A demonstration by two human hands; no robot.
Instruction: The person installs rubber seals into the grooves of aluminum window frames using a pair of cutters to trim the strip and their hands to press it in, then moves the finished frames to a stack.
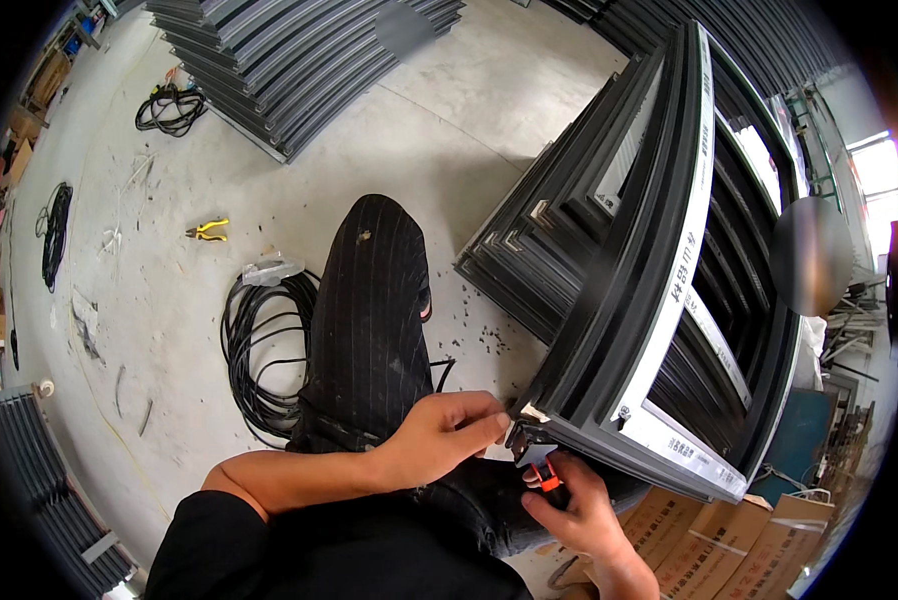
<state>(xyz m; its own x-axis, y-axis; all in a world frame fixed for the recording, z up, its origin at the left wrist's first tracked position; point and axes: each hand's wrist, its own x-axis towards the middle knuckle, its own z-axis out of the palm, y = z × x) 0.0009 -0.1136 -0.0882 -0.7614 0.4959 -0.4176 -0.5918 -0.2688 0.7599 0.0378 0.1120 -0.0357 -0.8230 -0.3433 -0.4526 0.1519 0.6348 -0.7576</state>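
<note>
A stack of dark metal window frames [659,300] with white printed film rises at my right, its near corner close to my hands. At that corner my left hand [447,432] is closed, thumb and forefinger pinched together against the frame's end. What lies between those fingertips is too small to make out. Just right of it, below the same corner, my right hand [576,500] is wrapped around a black-and-orange-handled tool with a flat silver blade [536,455]. The blade is up against the underside of the corner; whether it touches is unclear.
Black cable lies coiled [259,345] beside my knee, with a clear plastic bag [271,269] on it. Yellow-handled pliers [209,230] rest on the concrete floor. More dark profiles [279,70] are stacked ahead. Cardboard boxes [714,540] lie below the frames at right.
</note>
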